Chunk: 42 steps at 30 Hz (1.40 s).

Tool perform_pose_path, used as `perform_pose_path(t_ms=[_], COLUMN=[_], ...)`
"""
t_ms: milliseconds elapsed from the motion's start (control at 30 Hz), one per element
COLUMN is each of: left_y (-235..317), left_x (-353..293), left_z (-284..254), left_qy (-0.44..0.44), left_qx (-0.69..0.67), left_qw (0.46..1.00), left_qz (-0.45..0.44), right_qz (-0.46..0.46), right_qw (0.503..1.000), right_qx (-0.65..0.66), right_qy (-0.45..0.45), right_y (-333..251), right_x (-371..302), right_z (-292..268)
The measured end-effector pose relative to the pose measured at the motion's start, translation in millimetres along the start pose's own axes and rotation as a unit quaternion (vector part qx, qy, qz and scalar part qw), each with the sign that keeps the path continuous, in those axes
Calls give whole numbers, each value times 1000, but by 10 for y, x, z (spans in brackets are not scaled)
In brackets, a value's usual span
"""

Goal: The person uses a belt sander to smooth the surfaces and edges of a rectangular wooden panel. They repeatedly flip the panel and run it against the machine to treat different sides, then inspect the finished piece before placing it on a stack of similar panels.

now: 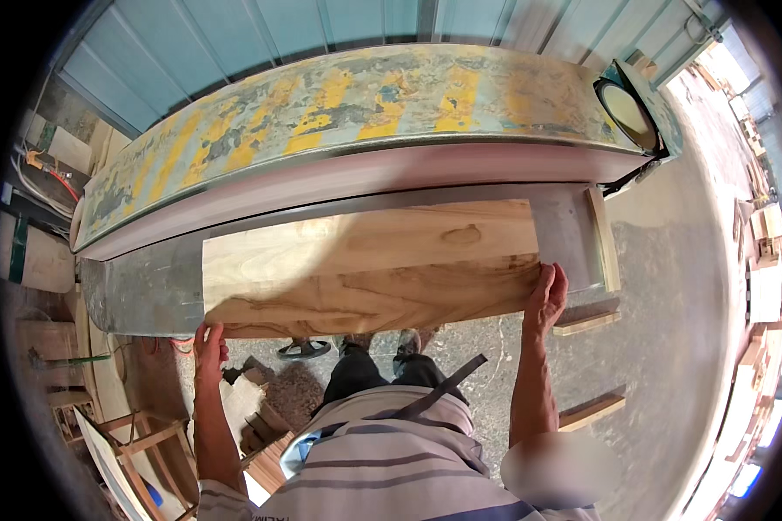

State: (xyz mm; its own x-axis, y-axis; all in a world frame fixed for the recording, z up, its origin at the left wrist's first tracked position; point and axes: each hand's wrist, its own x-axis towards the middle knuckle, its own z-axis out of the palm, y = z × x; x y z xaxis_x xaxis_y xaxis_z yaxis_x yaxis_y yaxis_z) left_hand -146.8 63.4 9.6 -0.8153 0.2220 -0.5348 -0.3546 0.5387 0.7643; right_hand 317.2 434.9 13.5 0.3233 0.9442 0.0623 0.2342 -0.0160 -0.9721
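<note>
A wide, flat wooden board (373, 269) with a dark grain and a knot lies across the grey metal table (139, 295) of a long belt sander. At its near left corner my left hand (210, 342) grips the edge, fingers curled. My right hand (547, 297) is closed on the board's right end near the front corner. The far long edge of the board is close to the pinkish sanding belt (365, 174), with a narrow strip of table between them. The undersides of both grips are hidden.
A worn yellow-striped cover (339, 104) tops the machine, with a round roller end (627, 115) at the right. A wooden strip (604, 239) borders the table's right end. Wood pieces (590, 408) lie on the floor at right. A handwheel (304, 349) sits below the table; a wooden frame (139, 443) stands lower left.
</note>
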Motion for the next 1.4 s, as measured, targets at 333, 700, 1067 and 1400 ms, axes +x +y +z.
perform_pose_path(t_ms=[333,700,1067,1400], left_y=[196,231,291,312], left_x=[164,286,262,293], left_z=[114,237,214,144], left_qy=[5,18,50,18], left_qx=[10,3,-3,30], left_qw=[1000,1000,999,999], left_qz=[-21,-14,-7,-25], right_qz=[-21,-6,10,-2], right_qw=[999,998,998,995], right_qx=[-41,-18,19,32], right_qy=[10,60,57,89], right_y=[-89,-146,-206,-168], right_x=[228,284,121,174], right_z=[279,492,581,670])
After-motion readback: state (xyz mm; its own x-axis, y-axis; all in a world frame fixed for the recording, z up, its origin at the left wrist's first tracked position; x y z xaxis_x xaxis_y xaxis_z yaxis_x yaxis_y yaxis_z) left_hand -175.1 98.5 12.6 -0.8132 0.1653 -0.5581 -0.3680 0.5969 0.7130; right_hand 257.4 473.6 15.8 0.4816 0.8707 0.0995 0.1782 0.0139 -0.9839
